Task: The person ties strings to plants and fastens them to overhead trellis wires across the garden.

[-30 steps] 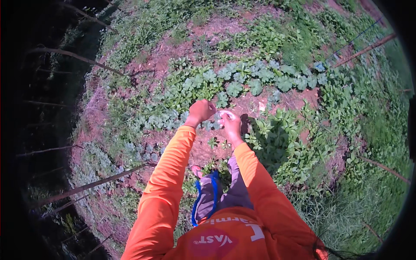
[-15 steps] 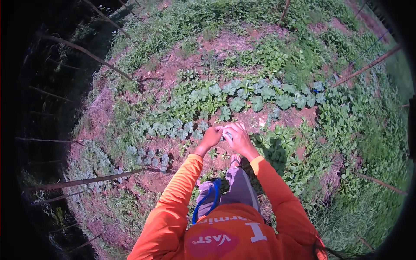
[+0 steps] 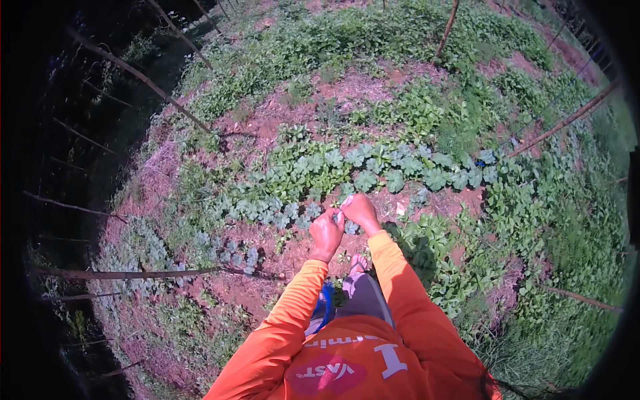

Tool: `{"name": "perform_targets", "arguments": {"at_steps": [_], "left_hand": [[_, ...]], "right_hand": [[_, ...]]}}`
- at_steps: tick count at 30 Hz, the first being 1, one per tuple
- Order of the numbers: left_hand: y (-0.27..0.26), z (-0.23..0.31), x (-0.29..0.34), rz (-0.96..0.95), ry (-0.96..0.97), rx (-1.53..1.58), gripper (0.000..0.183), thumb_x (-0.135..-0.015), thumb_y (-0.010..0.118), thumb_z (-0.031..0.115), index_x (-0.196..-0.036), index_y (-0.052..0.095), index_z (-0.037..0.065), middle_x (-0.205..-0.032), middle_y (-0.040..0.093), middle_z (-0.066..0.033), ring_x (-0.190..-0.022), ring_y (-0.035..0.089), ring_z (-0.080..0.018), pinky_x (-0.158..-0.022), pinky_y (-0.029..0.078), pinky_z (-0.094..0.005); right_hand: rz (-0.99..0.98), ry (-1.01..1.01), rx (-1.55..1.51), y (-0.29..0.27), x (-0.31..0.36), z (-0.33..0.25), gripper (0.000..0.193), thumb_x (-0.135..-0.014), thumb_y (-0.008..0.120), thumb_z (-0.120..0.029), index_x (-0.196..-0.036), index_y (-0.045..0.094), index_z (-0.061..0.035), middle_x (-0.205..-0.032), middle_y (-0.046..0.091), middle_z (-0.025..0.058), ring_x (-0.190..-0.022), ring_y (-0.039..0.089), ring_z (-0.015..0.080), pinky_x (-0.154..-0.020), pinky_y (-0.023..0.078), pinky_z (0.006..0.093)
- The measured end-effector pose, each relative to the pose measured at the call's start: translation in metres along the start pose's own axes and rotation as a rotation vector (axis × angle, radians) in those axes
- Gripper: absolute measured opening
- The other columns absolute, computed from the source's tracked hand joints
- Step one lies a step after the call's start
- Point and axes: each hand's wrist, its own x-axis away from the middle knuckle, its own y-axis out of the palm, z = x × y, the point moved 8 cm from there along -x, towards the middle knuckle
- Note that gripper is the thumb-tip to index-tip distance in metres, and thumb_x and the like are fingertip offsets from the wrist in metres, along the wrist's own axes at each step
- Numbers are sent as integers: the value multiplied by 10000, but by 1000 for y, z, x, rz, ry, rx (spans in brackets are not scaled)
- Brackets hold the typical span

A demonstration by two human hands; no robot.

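Note:
In front of my body, above the garden bed, my left hand [image 3: 327, 233] and my right hand [image 3: 361, 212] meet with fingers curled in. Between their fingertips shows a small pale, whitish thing [image 3: 346, 201], too small and too covered by the fingers to name. Both hands seem to pinch it. Beyond and below them grows a row of broad, grey-green leafy plants [image 3: 365, 180]. A blue cord or strap [image 3: 325, 305] hangs at my left leg, partly hidden by my left sleeve.
One foot [image 3: 359, 262] shows on reddish soil below my hands. Low green plants [image 3: 427, 230] grow close on the right. A wooden pole [image 3: 143, 274] reaches in from the left; another pole [image 3: 567, 120] slants at the right. Several more poles stand around the bed's edge.
My left hand has turned and moved slightly down; my right hand has shifted a little left and rolled over. The pale thing now shows above the fingertips. The view has tilted up slightly.

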Motion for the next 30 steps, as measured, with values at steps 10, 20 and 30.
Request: {"name": "perform_targets", "arguments": {"at_steps": [10, 20, 30], "left_hand": [[37, -44, -14, -567, -186, 528, 193, -859, 683, 192, -997, 710, 60, -852, 713, -64, -787, 637, -126, -755, 501, -300], [55, -51, -7, -587, -281, 618, 157, -879, 666, 157, -973, 720, 44, -904, 713, -17, -829, 624, -85, -790, 492, -263], [-40, -24, -22, -479, -48, 174, 275, -908, 630, 298, -1037, 733, 77, -1053, 701, -182, -985, 680, -248, -877, 507, -372]], "right_hand": [[693, -591, -38, -64, 93, -42, 120, -878, 623, -114, -961, 646, -32, -881, 675, 153, -796, 673, 344, -702, 533, 420], [439, -498, -420, -9, 84, -4, 46, -866, 622, -38, -905, 599, -31, -830, 634, 148, -734, 632, 322, -641, 502, 407], [362, -392, -300, 1, 73, 49, 58, -882, 603, -73, -882, 604, -15, -758, 633, 171, -685, 640, 326, -629, 503, 410]]}}
